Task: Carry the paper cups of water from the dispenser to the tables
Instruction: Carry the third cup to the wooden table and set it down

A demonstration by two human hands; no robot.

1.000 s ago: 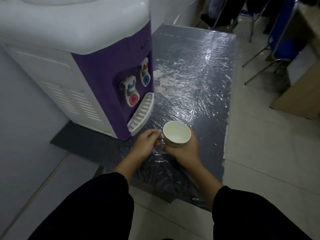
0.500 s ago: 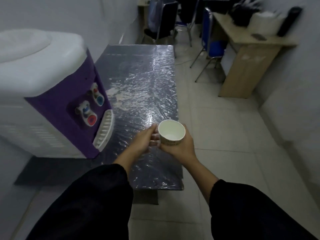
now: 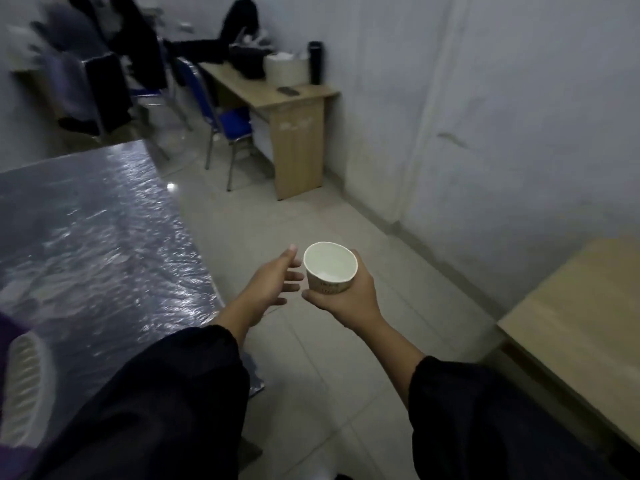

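Paper is thin stuff, and the paper cup [image 3: 330, 267], sitting at the centre of the frame above the tiled floor [image 3: 304, 209], is resting in one hand only. The right hand [image 3: 346, 295] is wrapping its fingers round the cup's lower wall and base, while the left hand [image 3: 268, 284] is hovering just beside it with fingers loosely spread, gripping nothing and apparently not touching the cup. A pale sheen inside suggests water, though how full it is I cannot tell.

Judging the risks: a tight squeeze would probably be buckling the soft wall and pushing water over the rim; a quick turn or a jolt in the stride would likely be slopping it onto the tiles, making them slippery. The plastic-wrapped table [image 3: 100, 244] at the left of the frame is lying close to the left forearm, so a swing of that arm could be catching its edge.

Counting: one cup, two hands, two dark sleeves. Three tables are showing — the wrapped one at left, a wooden desk [image 3: 277, 95] at upper centre, and a wooden table [image 3: 581, 317] at the right edge. One blue chair [image 3: 232, 121] is clearly visible beside the desk; others behind it are too blurred to count. One dark flask [image 3: 315, 62] is standing on the desk.
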